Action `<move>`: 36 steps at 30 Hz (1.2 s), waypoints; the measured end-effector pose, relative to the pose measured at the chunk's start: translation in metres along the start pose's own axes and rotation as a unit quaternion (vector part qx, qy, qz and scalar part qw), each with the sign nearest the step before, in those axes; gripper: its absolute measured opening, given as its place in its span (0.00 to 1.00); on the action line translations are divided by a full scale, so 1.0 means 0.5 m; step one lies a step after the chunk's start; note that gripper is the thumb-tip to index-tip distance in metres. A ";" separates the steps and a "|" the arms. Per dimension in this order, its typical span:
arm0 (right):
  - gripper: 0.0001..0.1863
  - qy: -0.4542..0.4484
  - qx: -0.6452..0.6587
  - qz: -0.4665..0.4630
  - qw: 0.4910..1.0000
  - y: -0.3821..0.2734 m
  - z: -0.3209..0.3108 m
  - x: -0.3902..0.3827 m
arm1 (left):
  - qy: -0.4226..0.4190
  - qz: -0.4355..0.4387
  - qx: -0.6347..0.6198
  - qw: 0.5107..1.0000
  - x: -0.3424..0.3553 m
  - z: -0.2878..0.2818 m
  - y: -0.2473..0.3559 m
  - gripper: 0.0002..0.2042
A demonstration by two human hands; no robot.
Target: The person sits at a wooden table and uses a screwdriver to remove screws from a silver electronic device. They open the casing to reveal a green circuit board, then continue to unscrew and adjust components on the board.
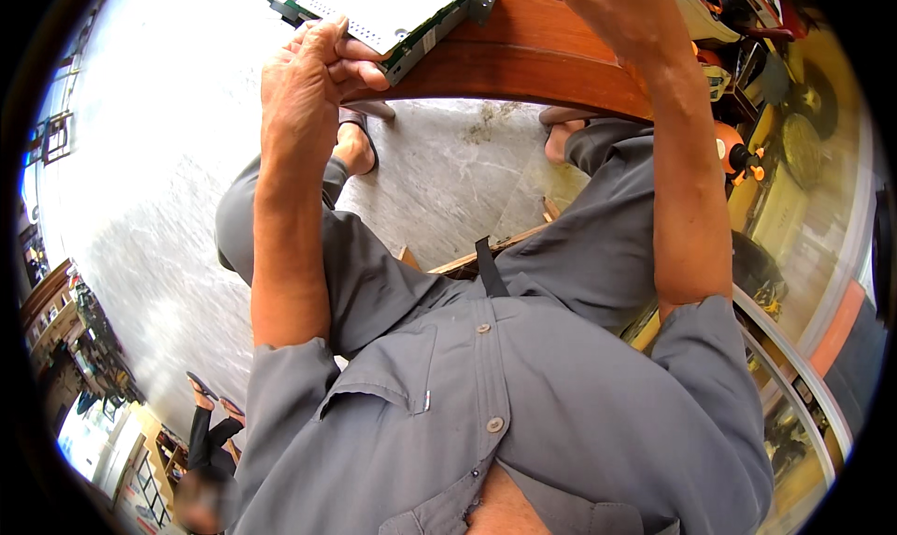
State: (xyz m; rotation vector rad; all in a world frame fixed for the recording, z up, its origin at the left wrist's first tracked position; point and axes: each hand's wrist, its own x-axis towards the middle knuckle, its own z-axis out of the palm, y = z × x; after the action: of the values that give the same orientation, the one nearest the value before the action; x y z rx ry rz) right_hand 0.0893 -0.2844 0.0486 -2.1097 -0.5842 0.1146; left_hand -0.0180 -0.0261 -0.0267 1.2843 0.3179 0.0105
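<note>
A flat electronic unit [411, 12] with a pale metal casing and green circuit board along its side lies over the front of a reddish-brown wooden table [523, 58], near the top of the view. My left hand [313, 72] is closed on the unit's near left end, thumb and fingers at its edge. To the right of the unit and above the table, my right hand [598, 7] reaches up to the top rim of the view with its fingers curled; what they hold, if anything, is hidden.
At the right stands a glass-sided case [804, 180] with assorted items, beside an orange-and-black tool [738, 156] and other gear. My legs straddle the space under the table, over grey flooring [439, 180]. Another person [210, 442] is at the lower left, near cluttered shelving [75, 339].
</note>
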 end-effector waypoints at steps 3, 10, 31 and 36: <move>0.13 0.070 0.025 -0.068 0.995 0.054 0.020 -0.038 | 0.007 0.006 0.002 1.000 0.007 0.009 -0.003 0.12; 0.15 0.123 -0.059 -0.048 0.989 0.097 0.084 -0.133 | 0.045 -0.016 0.061 0.997 -0.004 0.025 0.007 0.12; 0.18 -0.055 0.584 0.183 0.789 0.169 0.117 -0.100 | -0.021 -0.020 0.039 0.999 0.015 0.011 -0.007 0.16; 0.19 0.147 0.046 -0.066 0.986 0.204 0.141 -0.077 | -0.033 -0.018 0.032 0.999 0.021 0.011 -0.006 0.16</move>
State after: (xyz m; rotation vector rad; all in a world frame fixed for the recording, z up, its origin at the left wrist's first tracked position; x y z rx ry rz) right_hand 0.0713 -0.2960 -0.0796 -1.9453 -0.5278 -0.2370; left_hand -0.0071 -0.0302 -0.0306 1.3387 0.2861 -0.0738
